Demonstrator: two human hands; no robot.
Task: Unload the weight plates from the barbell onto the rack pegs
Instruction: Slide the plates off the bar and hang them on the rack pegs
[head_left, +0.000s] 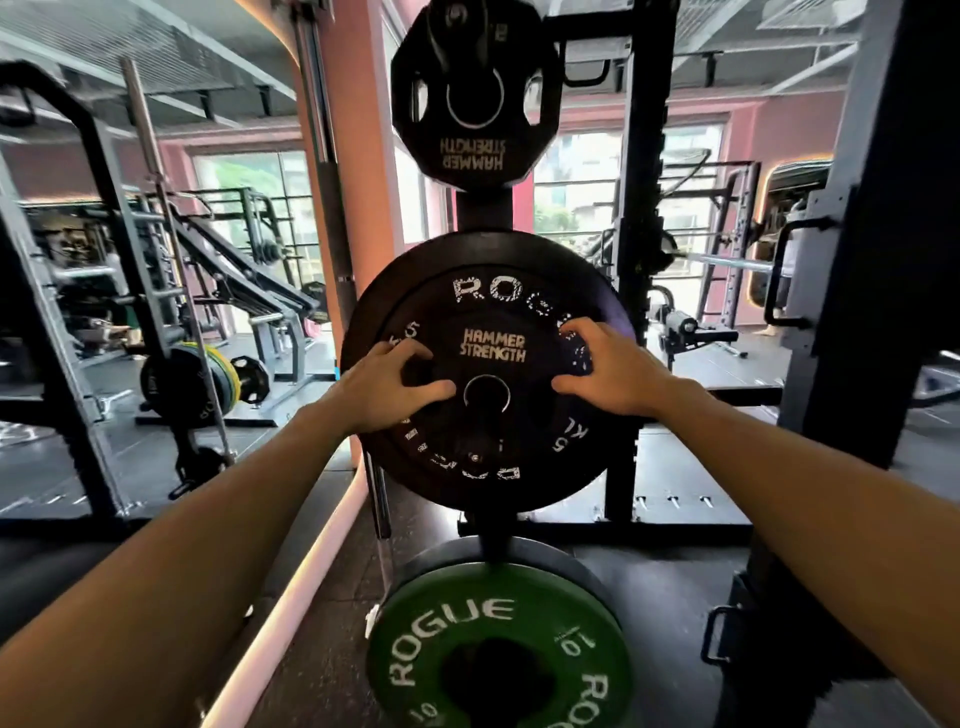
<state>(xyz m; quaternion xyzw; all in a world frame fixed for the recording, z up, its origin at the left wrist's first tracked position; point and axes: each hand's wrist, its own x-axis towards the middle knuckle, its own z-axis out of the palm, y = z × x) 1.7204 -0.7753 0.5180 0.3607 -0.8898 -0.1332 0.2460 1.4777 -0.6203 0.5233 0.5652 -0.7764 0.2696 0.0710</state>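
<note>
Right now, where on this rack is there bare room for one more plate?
Crowded: all three pegs in view carry plates, the top black twelve-sided plate, the round black Rogue plate and the green Rogue plate. Only bare upright shows between the upper two.

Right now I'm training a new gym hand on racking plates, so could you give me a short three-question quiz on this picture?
1. True or false: both hands, the left hand and the right hand, are on the small Hammer Strength plate.
2. Which colour is the Rogue plate at the bottom of the rack? A) red B) green C) blue
3. Fill in: the small plate sits in front of a larger black plate marked ____.

Key: 1 true; 2 B; 3 Rogue. The Hammer Strength plate on the top peg hangs with its lettering upside down.
</note>
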